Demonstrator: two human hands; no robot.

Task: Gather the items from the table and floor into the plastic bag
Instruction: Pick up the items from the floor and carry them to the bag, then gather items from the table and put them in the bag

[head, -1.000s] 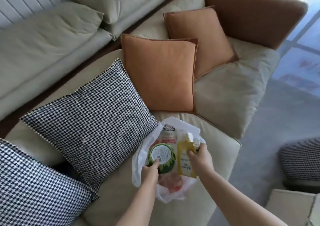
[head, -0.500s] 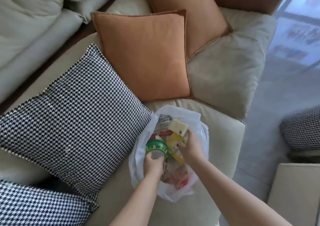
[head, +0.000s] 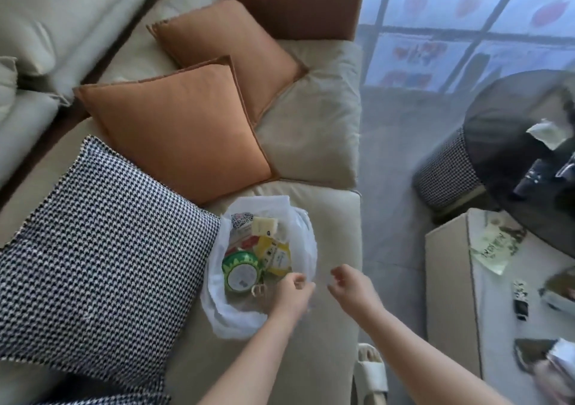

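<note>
Plastic bag (head: 303, 236) now free of right hand (head: 353, 286).

The plastic bag (head: 303, 243) is white. Inside it are a green and white tub (head: 241, 272) and a yellow packet (head: 277, 257). Two orange pillows (head: 177, 131) and a black-and-white checked pillow (head: 99, 261) lie on the cream sofa (head: 314, 143).

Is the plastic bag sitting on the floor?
No, the plastic bag sits on the beige sofa seat, beside the houndstooth pillow.
</note>
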